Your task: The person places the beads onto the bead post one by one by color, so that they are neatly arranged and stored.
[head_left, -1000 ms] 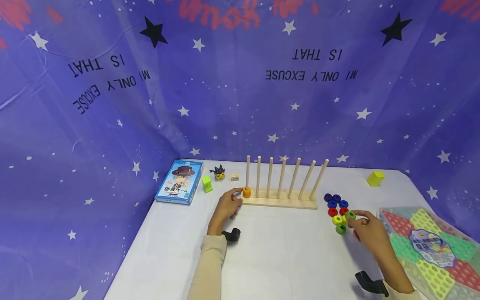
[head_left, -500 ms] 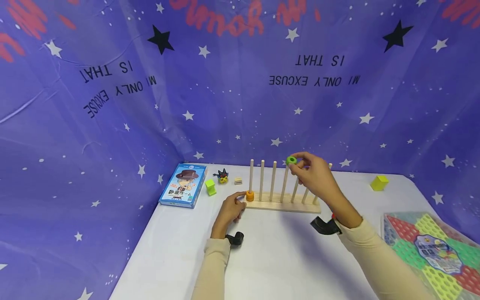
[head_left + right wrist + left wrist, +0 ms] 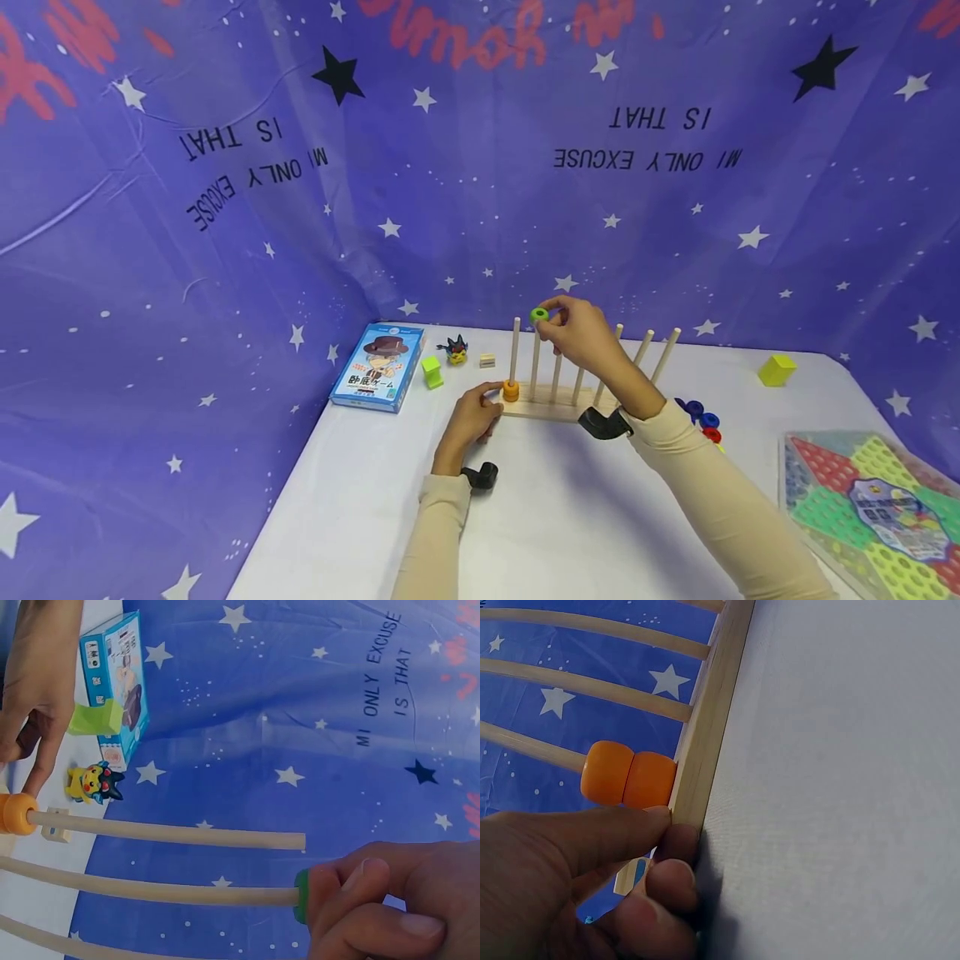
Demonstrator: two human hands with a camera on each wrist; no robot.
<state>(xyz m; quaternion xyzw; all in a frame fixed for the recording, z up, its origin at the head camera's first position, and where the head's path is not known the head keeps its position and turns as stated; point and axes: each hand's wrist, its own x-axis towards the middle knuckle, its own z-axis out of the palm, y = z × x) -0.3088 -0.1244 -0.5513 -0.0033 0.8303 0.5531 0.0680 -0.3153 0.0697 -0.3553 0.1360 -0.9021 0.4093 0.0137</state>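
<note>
A wooden rack with a row of upright pegs (image 3: 540, 410) stands on the white table. Two orange beads (image 3: 630, 775) are stacked at the foot of its leftmost peg. My left hand (image 3: 471, 417) holds the left end of the rack's base, fingertips against the wood just beside the orange beads. Up at the tip of the second peg (image 3: 187, 891), my right hand (image 3: 588, 335) pinches a green bead (image 3: 539, 314). In the right wrist view the bead meets the peg's end; whether the peg has entered its hole is hidden.
Blue, red and yellow beads (image 3: 708, 421) lie right of the rack, partly behind the right forearm. A blue card-game box (image 3: 378, 367), a lime block (image 3: 432, 372) and a small figurine (image 3: 454, 349) stand left. Rightward are a yellow-green block (image 3: 777, 370) and a bagged coloured board (image 3: 870, 500).
My right hand has lifted the green bead from the loose beads and carried it left to the top of the second peg. The left hand keeps its place at the rack's end.
</note>
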